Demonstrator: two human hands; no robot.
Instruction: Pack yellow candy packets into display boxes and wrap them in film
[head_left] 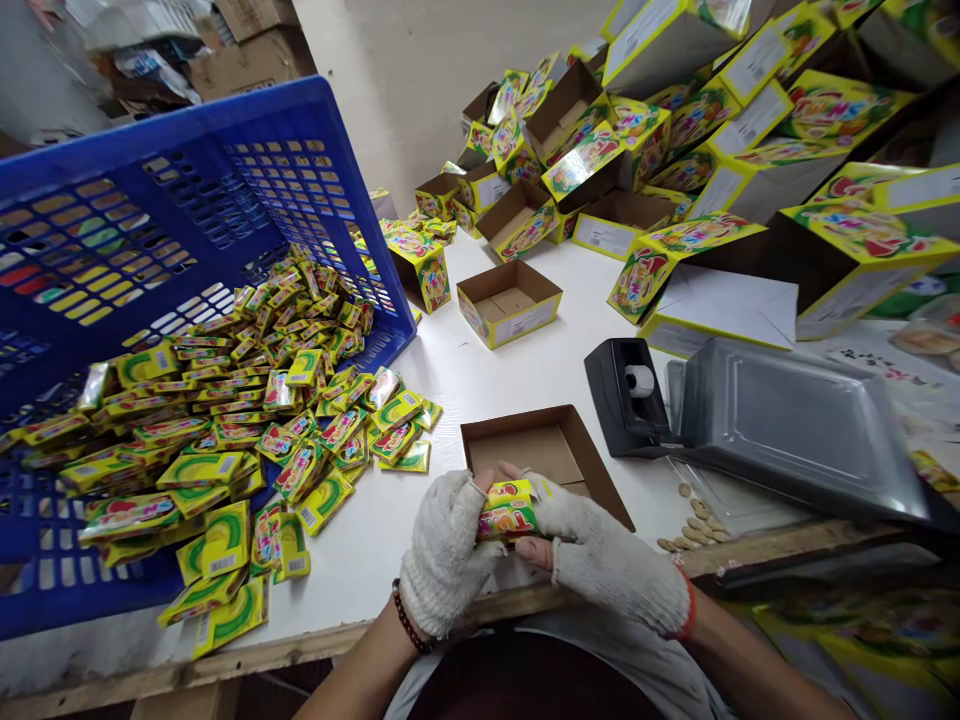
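One or more yellow packets (pixel 508 511) between left hand (pixel 448 545), right hand (pixel 616 560); fingers curled round, near open box (pixel 525 437)

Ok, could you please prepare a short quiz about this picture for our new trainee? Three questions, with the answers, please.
1. Which hand has a beaded bracelet at its wrist, left or right?
2. True or false: all the yellow packets are inside the blue crate.
3. Which black tool stands to the right of the open brown box just in front of the person?

Key:
1. The left hand.
2. False; some lie on the white table.
3. A tape dispenser.
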